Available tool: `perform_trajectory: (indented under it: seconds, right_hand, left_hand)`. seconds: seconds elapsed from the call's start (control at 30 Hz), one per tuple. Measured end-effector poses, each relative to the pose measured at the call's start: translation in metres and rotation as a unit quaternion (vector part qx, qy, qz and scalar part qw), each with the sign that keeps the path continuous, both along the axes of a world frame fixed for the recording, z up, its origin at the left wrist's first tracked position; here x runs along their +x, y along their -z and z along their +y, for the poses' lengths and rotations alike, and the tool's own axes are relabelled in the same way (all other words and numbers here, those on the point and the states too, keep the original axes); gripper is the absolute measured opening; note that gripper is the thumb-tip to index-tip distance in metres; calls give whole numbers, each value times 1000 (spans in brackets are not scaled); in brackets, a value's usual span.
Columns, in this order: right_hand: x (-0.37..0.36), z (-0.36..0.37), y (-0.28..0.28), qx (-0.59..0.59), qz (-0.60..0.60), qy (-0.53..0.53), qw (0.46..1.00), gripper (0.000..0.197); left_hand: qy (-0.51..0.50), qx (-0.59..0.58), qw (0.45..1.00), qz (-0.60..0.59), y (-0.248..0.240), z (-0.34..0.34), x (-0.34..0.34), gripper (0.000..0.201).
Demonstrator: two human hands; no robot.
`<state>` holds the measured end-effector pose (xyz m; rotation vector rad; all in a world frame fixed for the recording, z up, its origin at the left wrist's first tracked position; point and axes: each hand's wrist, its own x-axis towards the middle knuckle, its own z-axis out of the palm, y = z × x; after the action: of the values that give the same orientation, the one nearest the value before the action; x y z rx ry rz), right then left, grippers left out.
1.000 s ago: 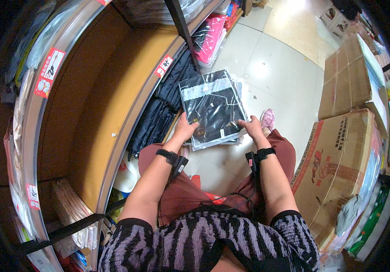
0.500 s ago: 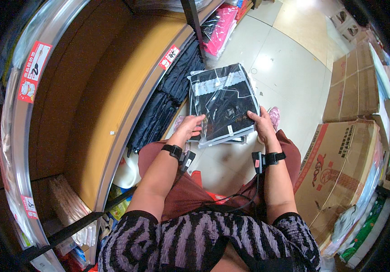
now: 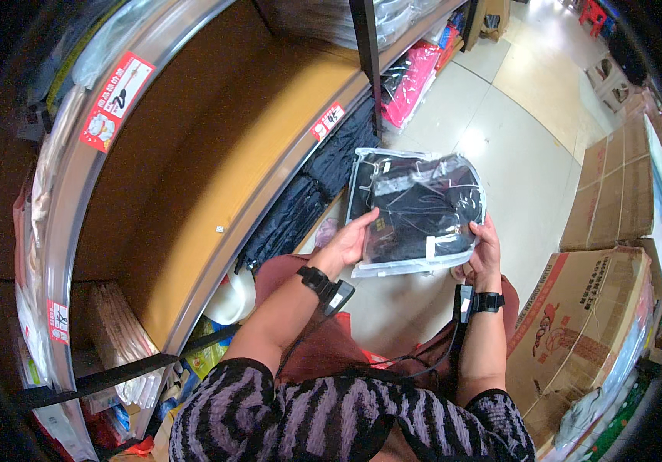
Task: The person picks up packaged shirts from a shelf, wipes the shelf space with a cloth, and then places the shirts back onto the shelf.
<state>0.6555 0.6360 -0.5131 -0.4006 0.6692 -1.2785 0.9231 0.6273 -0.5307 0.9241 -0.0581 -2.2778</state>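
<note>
A black folded garment in a clear plastic bag (image 3: pixel 423 219) is held level in front of me, with a small white tag near its near edge. My left hand (image 3: pixel 352 240) grips the bag's left edge, thumb on top. On its right edge my right hand (image 3: pixel 486 245) is closed, thumb over the plastic and fingers at the side. Under its far left corner another bagged black item (image 3: pixel 360 183) shows, mostly hidden. Both wrists wear black straps with small devices.
A brown shelf (image 3: pixel 269 100) with red-and-white tags runs along my left. Dark folded bags (image 3: pixel 308 192) lie beneath it, a white bowl-like thing (image 3: pixel 232 300) nearer me. Cardboard boxes (image 3: pixel 585 323) stand to the right. A pink bagged item (image 3: pixel 412 85) lies farther off, beside the tiled floor (image 3: pixel 523 169).
Both hands have moved nearer me and a little right with the bagged garment. Its top has buckled, and the left hand has closed on the bag's edge. The view has shifted too.
</note>
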Motion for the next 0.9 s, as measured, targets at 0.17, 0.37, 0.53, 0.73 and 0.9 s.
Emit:
perform_trajectory:
  seconds: [0.17, 0.37, 0.53, 0.73, 0.9]
  right_hand:
    - [-14, 4, -9, -31, -6, 5, 999, 53]
    - [-27, 6, 5, 8, -56, -18, 998, 37]
    - [0, 3, -22, -7, 6, -101, 995, 40]
    - [-2, 0, -17, -3, 55, -104, 993, 37]
    - [3, -1, -14, 15, 82, -112, 990, 35]
  left_hand:
    - [-37, -57, 997, -22, -44, 17, -12, 27]
    - [-162, -250, 951, -83, -116, 16, -8, 53]
    - [-209, -313, 916, -139, -186, 6, 37, 51]
    - [-238, -425, 855, -176, -238, -45, 89, 45]
    - [-300, -342, 879, -143, -200, -112, 145, 22]
